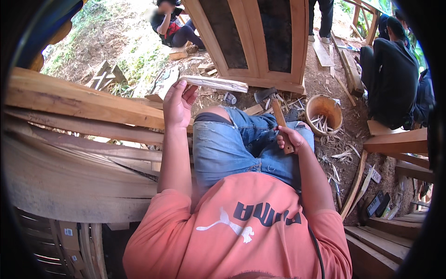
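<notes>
My left hand [178, 104] is raised in front of me, its thumb and fingers closed on one end of a pale, rough-split strip of wood [216, 83]. The strip points to the right, level with the foot of a wooden panel. Over my right thigh, my right hand [291, 139] grips the lower part of a hatchet's wooden handle. The hatchet [278, 111] points away from me, its dark metal head [265, 94] at the far end, below the strip and apart from it. My fingers partly cover the handle.
A tall framed wooden panel [251, 42] stands ahead. An orange-brown bucket [324, 114] with wood shavings sits to the right. Long boards [83, 102] run along my left. Offcuts and chips litter the ground. Other people [392, 79] are at the right and far side.
</notes>
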Motion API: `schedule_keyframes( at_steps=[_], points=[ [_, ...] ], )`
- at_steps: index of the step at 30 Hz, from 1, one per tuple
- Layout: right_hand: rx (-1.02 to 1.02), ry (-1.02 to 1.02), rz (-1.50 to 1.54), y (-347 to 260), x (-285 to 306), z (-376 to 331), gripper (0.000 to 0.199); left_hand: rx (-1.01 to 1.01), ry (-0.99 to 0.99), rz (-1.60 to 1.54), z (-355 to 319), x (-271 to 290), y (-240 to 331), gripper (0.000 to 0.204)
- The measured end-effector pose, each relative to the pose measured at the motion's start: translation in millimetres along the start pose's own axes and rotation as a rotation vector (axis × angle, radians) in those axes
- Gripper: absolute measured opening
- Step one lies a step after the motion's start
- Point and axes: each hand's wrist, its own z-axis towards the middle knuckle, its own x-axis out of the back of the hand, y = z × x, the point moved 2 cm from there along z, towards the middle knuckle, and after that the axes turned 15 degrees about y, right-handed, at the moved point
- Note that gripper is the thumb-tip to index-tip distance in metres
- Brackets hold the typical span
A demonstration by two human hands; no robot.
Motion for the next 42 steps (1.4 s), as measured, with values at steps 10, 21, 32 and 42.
schedule_keyframes(
  at_steps=[10,21,32,42],
  points=[
    [0.049,-0.039,0.125,-4,0,-18,0.032,-0.309,-0.396,-0.086,-34,30,59,0.035],
    [-0.021,-0.064,0.114,5,15,-8,0.032,-0.346,-0.432,0.055,-37,14,70,0.035],
    [-0.012,0.046,0.031,8,26,13,0.027,-0.297,-0.047,0.317,13,16,21,0.031],
    [-0.088,0.162,0.061,-1,19,23,0.029,-0.077,-0.145,0.932,170,-19,-183,0.031]
  ],
)
